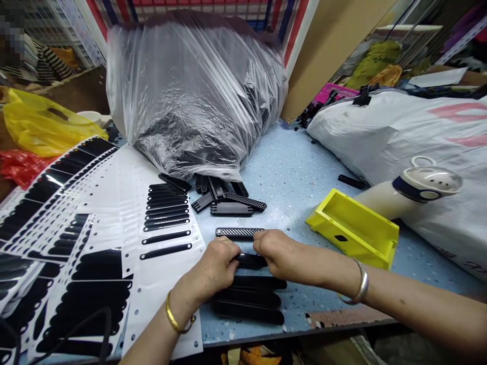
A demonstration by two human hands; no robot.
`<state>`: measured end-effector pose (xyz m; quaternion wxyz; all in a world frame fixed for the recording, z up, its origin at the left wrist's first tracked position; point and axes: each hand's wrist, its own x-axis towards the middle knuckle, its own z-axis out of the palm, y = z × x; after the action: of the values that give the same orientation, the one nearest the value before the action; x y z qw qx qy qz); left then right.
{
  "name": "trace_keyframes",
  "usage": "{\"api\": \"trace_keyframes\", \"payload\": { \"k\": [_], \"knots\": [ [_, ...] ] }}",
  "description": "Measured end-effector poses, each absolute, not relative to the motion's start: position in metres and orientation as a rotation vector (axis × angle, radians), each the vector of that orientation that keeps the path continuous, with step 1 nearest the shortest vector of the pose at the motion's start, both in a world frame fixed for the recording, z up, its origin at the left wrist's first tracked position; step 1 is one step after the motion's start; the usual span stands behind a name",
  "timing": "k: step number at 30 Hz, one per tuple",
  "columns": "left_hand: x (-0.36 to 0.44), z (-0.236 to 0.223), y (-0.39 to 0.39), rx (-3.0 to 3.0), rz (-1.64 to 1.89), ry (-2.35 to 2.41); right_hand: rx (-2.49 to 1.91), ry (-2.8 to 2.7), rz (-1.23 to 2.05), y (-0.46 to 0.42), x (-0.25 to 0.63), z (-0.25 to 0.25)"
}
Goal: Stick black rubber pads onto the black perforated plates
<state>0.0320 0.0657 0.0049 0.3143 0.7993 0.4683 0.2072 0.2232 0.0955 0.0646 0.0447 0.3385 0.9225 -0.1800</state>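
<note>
Both my hands meet over a black oblong plastic strip (250, 260) near the table's front edge. My left hand (217, 263) is closed on its left end and my right hand (274, 252) is closed on its right end. Just below lie three more glossy black strips (249, 299) in a row. A textured black strip (238, 232) lies just beyond my fingers. To the left, a white sticker sheet (167, 225) carries several black oblong stickers.
A large clear plastic bag (194, 91) of black parts spills a loose pile (224, 197) onto the blue table (292, 172). A yellow tray (353, 228), a white handheld device (414, 187) and a white sack (411, 137) stand at right. More sticker sheets (57, 243) cover the left.
</note>
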Motion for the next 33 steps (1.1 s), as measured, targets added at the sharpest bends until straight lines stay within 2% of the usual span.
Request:
{"api": "trace_keyframes", "payload": {
  "k": [4,9,14,21,27,33],
  "knots": [
    [0.032,0.004,0.066,2.099,0.542,1.236,1.206,2.668,-0.728,0.109,0.225,0.059],
    [0.032,0.003,0.066,2.109,0.540,1.241,1.292,2.489,-1.182,0.119,0.228,0.051],
    [0.033,0.003,0.066,2.110,0.545,1.225,1.257,2.452,-1.338,0.116,0.233,0.042],
    [0.032,0.010,0.062,2.184,0.483,1.254,1.634,2.572,-1.370,0.096,0.256,0.044],
    [0.049,0.017,0.055,2.234,0.526,1.243,1.801,2.681,-1.178,0.077,0.275,0.032],
    [0.069,0.007,0.058,2.290,0.404,1.279,1.820,2.825,-0.992,0.067,0.274,0.023]
  ]
}}
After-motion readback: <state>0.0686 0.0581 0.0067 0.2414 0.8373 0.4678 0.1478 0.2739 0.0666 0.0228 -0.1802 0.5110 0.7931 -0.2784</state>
